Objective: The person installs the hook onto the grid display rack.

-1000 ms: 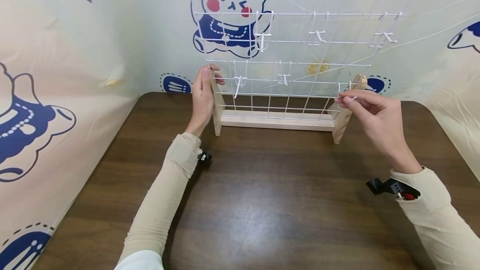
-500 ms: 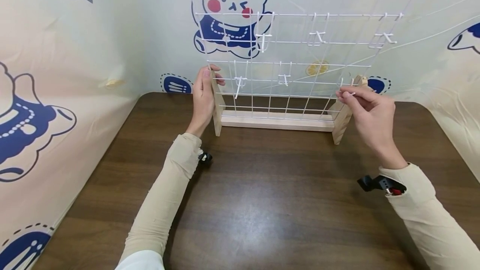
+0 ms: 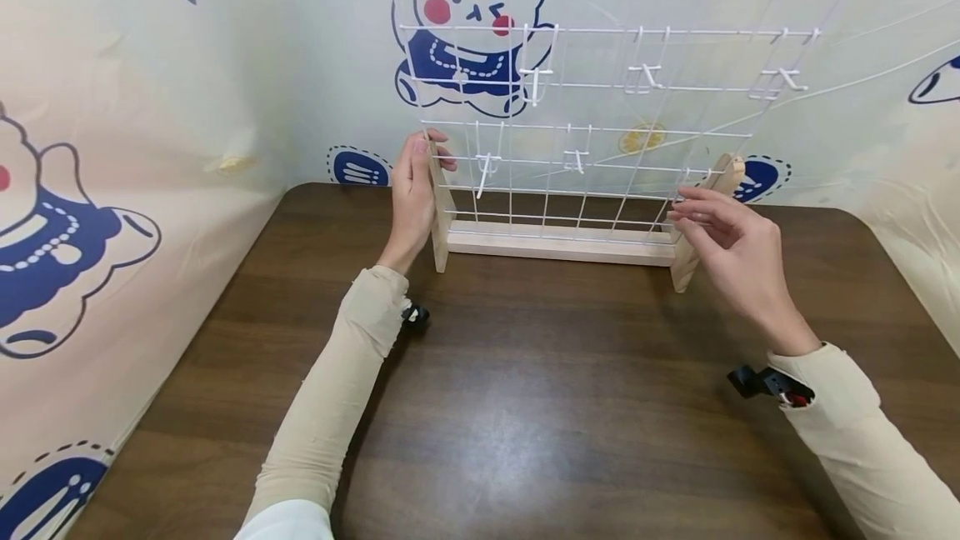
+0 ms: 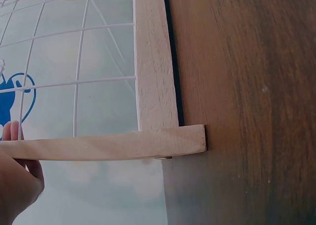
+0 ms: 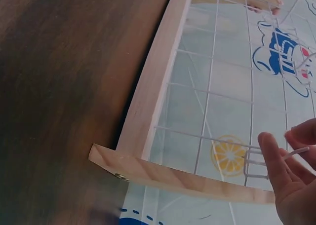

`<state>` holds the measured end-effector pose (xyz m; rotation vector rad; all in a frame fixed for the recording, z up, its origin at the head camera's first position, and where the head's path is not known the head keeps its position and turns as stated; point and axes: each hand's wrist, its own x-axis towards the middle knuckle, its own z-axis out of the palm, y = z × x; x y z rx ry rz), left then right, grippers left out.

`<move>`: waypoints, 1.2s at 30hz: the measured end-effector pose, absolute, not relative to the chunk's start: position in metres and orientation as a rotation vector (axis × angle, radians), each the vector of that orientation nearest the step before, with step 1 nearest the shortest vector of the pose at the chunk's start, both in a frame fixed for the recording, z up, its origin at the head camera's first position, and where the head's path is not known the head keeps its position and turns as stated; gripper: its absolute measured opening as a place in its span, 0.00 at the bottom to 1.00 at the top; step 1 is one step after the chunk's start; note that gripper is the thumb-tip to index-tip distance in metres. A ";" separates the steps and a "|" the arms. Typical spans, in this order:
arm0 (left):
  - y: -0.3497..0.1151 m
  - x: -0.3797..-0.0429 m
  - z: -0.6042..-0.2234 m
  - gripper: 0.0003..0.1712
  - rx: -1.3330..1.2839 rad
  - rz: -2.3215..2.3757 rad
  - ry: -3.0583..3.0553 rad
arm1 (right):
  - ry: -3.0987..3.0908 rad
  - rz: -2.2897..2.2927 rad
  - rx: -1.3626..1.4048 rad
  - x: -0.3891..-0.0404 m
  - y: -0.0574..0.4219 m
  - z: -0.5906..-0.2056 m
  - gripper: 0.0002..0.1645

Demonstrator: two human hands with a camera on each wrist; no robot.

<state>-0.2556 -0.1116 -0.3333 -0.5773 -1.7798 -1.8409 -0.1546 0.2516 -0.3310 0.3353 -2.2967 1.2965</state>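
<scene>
A white wire grid panel stands in a pale wooden stand on a brown table. My left hand holds the stand's left upright, its fingertips showing behind it. At the lower right of the grid, my right hand is around a white wire hook, thumb and fingers parted. In the right wrist view the hook's prong juts out between them, and the fingers partly cover its backing. Several like hooks hang on the grid, one being the lower left hook.
The stand's right upright is close to my right fingers. A cloth backdrop with cartoon prints rises behind and to the left of the table. Dark wrist cameras are strapped at both cuffs, such as the right wrist camera.
My right fingers have loosened from their pinch on the hook and lowered slightly. My left hand stays on the upright. The view has shifted a little.
</scene>
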 end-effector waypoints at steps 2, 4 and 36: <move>-0.112 -0.256 -0.334 0.19 -0.579 -1.842 -1.783 | -2.276 1.308 0.359 -0.147 0.247 -0.326 0.13; -0.112 -0.256 -0.334 0.19 -0.579 -1.842 -1.788 | -2.226 1.327 0.401 -0.140 0.243 -0.322 0.12; -0.185 -0.207 -0.370 0.44 -0.675 -1.044 -2.768 | -2.205 0.835 0.436 -0.102 0.289 -0.363 0.16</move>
